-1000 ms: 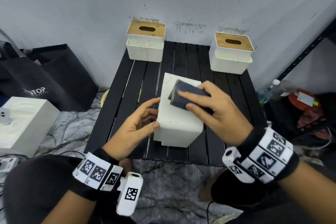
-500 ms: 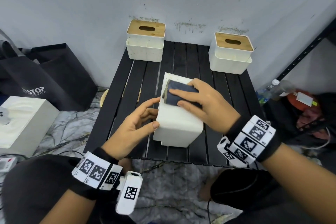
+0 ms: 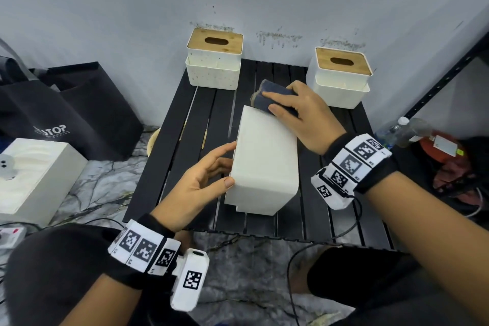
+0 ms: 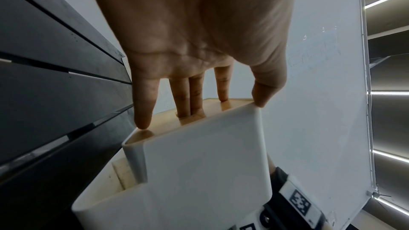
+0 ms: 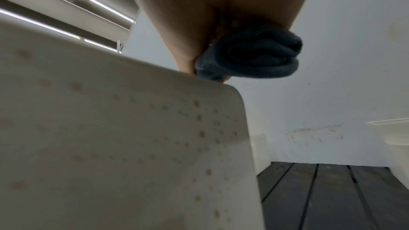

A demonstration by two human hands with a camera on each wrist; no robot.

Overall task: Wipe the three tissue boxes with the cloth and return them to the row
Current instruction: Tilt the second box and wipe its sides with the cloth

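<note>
Gripping the folded cloth [image 3: 272, 95], the right hand [image 3: 299, 116] has swept from the middle of the tipped tissue box [image 3: 264, 161] to its far edge on the counter [image 3: 211, 119], the left hand [image 3: 201, 182] bracing it with straight fingers, so this face looks wiped, its return to the row pending.

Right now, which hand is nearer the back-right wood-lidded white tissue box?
Right. Right hand, gripping the blue cloth, is beside that tissue box; left hand steadies the tipped white box farther away.

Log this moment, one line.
tissue box: on side | left hand: presses its side | right hand: holds cloth at far edge | left box, right box: upright
</note>
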